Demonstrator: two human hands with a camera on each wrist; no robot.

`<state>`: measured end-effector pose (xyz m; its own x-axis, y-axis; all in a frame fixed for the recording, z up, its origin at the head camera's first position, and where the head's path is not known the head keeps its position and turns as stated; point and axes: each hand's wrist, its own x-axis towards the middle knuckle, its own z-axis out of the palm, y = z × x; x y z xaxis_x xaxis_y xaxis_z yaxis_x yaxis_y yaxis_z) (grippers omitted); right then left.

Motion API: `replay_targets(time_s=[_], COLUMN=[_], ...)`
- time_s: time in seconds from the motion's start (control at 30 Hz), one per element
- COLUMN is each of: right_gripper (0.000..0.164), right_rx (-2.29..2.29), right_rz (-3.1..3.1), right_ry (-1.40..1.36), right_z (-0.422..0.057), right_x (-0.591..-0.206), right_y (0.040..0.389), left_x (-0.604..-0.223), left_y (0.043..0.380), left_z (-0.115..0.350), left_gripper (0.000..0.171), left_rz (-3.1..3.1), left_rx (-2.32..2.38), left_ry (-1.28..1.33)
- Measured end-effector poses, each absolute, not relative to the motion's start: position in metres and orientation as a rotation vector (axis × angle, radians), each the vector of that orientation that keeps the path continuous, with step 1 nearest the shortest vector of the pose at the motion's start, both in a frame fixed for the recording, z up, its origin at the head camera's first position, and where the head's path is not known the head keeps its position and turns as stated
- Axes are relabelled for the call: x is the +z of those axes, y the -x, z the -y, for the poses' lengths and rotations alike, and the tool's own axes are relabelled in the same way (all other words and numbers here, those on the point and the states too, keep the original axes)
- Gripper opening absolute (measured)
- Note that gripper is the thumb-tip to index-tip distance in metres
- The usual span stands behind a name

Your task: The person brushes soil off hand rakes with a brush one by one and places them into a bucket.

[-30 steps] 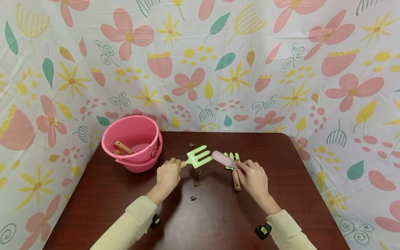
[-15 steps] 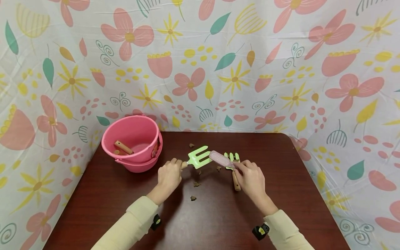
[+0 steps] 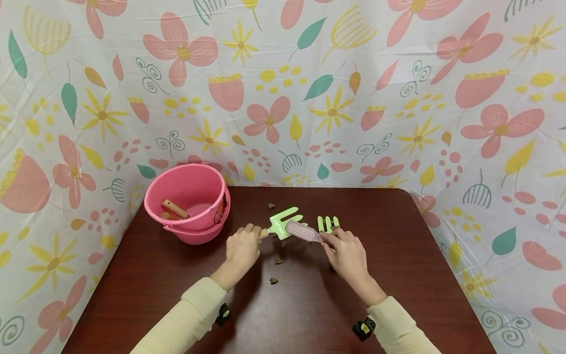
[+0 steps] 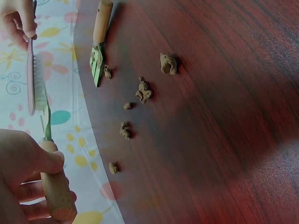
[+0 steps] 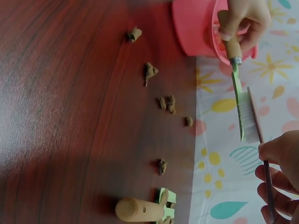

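My left hand (image 3: pixel 242 250) grips the wooden handle (image 4: pixel 57 186) of a green garden hand fork (image 3: pixel 278 227), raised over the table. My right hand (image 3: pixel 347 253) pinches the handle of a pink brush (image 3: pixel 300 231). In the right wrist view its white bristles (image 5: pixel 248 116) lie against the face of the fork. Below my right hand a second green hand fork (image 3: pixel 327 223) rests on the table with brown lumps stuck on its tines; my hand hides its handle in the head view. Several brown clay-like crumbs (image 4: pixel 144 91) lie scattered under the raised fork.
Two nested pink buckets (image 3: pixel 194 222) stand at the left back of the dark wooden table (image 3: pixel 283 319). Inside the upper one, a wooden-handled tool (image 3: pixel 175 208) leans. A flower-patterned cloth (image 3: pixel 283 98) hangs behind and along the sides.
My right hand has carried the brush left, from beyond the tines to across the middle of the raised fork's head. My left hand has shifted slightly right with the fork.
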<state>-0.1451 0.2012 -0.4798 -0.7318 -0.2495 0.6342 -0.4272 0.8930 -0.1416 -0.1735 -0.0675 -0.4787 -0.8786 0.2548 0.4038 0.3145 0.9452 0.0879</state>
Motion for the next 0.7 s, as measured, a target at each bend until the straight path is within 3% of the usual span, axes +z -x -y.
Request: replay_targets(time_s=[0.7], right_gripper=[0.023], right_rx=[0.347], right_rz=[2.430], right_ry=[-0.350], right_z=[-0.224], right_x=[-0.481], right_y=[0.149], left_x=[-0.482], left_y=[0.174], left_z=[0.077], left_gripper=[0.018], left_rz=[2.689], left_rx=[-0.210], left_ry=[0.419])
